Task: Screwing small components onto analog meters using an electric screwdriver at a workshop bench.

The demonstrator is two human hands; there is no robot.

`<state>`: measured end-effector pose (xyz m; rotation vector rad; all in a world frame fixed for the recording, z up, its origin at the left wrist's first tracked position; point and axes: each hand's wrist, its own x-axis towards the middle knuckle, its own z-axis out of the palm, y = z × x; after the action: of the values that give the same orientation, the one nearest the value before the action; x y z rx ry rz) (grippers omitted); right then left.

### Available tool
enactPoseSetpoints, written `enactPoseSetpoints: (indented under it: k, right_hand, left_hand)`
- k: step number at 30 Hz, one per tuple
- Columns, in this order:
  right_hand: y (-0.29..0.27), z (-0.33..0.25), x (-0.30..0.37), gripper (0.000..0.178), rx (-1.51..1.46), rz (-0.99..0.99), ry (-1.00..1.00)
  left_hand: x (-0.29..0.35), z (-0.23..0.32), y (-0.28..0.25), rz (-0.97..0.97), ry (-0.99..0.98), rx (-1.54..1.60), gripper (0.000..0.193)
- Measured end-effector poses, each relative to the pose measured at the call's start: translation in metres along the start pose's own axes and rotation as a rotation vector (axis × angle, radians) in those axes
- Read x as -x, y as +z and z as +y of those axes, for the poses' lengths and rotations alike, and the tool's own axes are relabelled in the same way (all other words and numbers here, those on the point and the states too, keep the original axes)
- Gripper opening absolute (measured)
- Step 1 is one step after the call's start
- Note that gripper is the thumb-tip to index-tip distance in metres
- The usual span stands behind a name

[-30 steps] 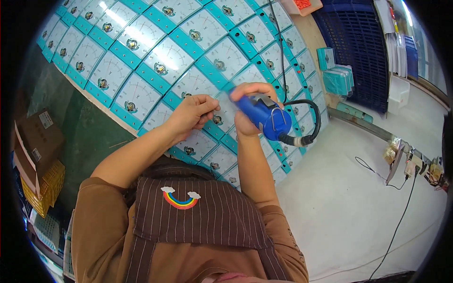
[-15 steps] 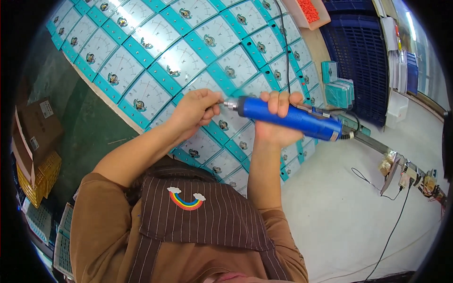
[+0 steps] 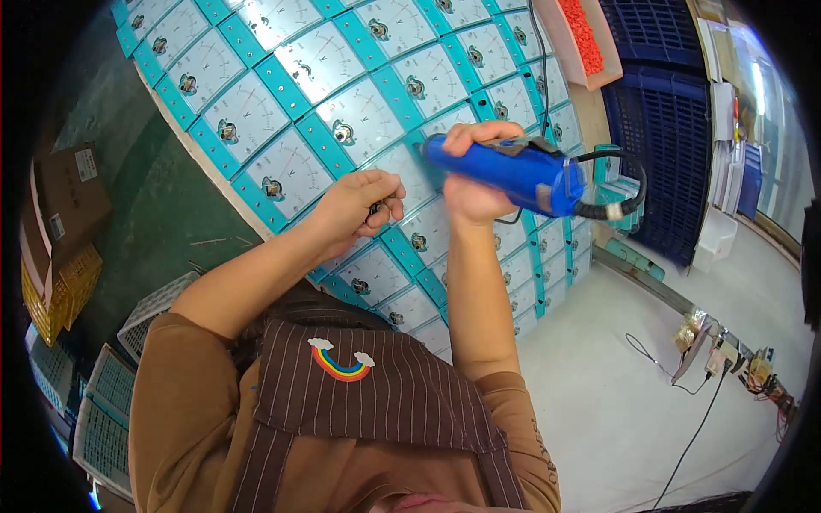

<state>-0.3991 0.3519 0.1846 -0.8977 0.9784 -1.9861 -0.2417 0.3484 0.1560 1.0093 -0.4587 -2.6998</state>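
A blue electric screwdriver (image 3: 505, 171) is gripped in my right hand (image 3: 476, 203), its cord end toward the right. Its front end points up and left over the panel meters (image 3: 368, 111) and is smeared by motion, so I cannot tell whether the bit touches one. Just left of the tool, my left hand (image 3: 363, 205) is closed above the meters. A small dark thing shows between its curled fingers, too small to name. The meters have white dial faces and teal edges, and lie in close rows.
An orange-red tray (image 3: 590, 51) of small red parts stands at the far right, beside dark blue crates (image 3: 658, 128). A black cable (image 3: 545, 77) crosses the meters. On the right, a metal bar (image 3: 650, 286) carries wiring. Cartons (image 3: 73, 197) stand at left.
The screwdriver's tip has come away from my left fingers and turned up over the meters, while its rear end swung. My left hand stays nearly in place. The whole view has shifted slightly.
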Motion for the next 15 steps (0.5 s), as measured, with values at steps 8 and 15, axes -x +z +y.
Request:
enactPoseSetpoints:
  k: [8, 15]
  right_hand:
    - [0.004, 0.005, 0.005, 0.059, 0.054, 0.077, -0.010]
    - [-0.010, -0.070, 0.021, 0.041, -0.522, 0.198, 0.172]
  left_hand:
    - [0.004, -0.003, 0.001, 0.008, 0.035, -0.035, 0.018]
    - [0.021, -0.009, -0.006, 0.049, 0.063, 0.061, 0.016]
